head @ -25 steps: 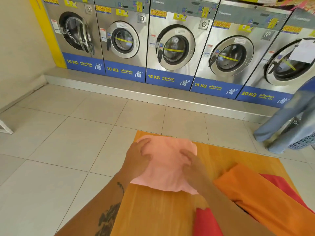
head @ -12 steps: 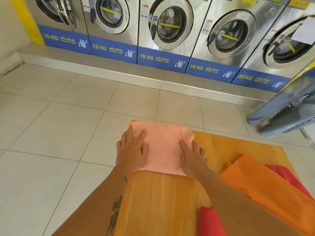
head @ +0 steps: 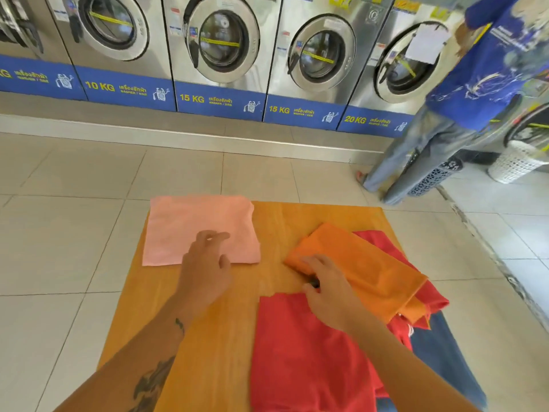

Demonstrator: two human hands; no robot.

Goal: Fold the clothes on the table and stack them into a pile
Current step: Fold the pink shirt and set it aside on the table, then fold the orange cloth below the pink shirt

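Observation:
A folded pink cloth (head: 196, 224) lies flat at the far left corner of the orange wooden table (head: 279, 224). My left hand (head: 205, 266) hovers over its near edge with fingers apart, holding nothing. An orange garment (head: 368, 263) lies on the right, on top of a red garment (head: 309, 352) that spreads toward the near edge. My right hand (head: 329, 289) rests on the near left corner of the orange garment; whether its fingers pinch the cloth is hidden. A blue garment (head: 445, 358) shows at the table's right edge.
A row of steel washing machines (head: 219, 46) lines the far wall behind a raised step. A person in a blue shirt and jeans (head: 439, 138) stands at the right by a dark basket (head: 430, 179) and a white basket (head: 517, 162). Tiled floor surrounds the table.
Both hands have come off the pink cloth, which now lies flat and folded. My right hand has moved right onto the orange garment; my left hand has pulled back. The view has swung right.

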